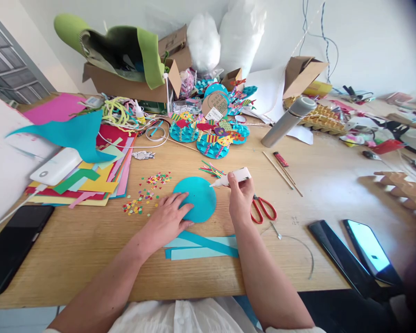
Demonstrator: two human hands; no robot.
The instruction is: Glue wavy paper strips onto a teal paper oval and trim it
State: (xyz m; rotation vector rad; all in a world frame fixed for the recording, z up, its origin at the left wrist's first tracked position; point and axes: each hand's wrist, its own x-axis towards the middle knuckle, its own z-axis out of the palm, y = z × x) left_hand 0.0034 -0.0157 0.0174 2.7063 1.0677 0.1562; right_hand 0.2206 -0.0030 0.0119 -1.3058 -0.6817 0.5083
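The right hand holds a white plastic squeeze bottle with a narrow pointed nozzle. Its grip is closed around the body of the bottle, with the thumb on the side which faces the camera. The bottle is tilted nearly to the horizontal, and the nozzle points to the left, with its tip at the upper right edge of a round blue disc. If the tip touches the disc, I cannot tell.

The disc lies flat on the light brown wooden bench, between the two hands. The left hand lies with the palm down; its grip is not closed, the fingers are a little apart, and their ends rest on the left part of the disc.

Just below the disc there are flat strips of blue and pale blue paper, lying partly one over another. Scissors with red handles lie just to the right of the right hand. Small multicoloured paper pieces are scattered to the left of the disc, and thin multicoloured strips lie just above it.
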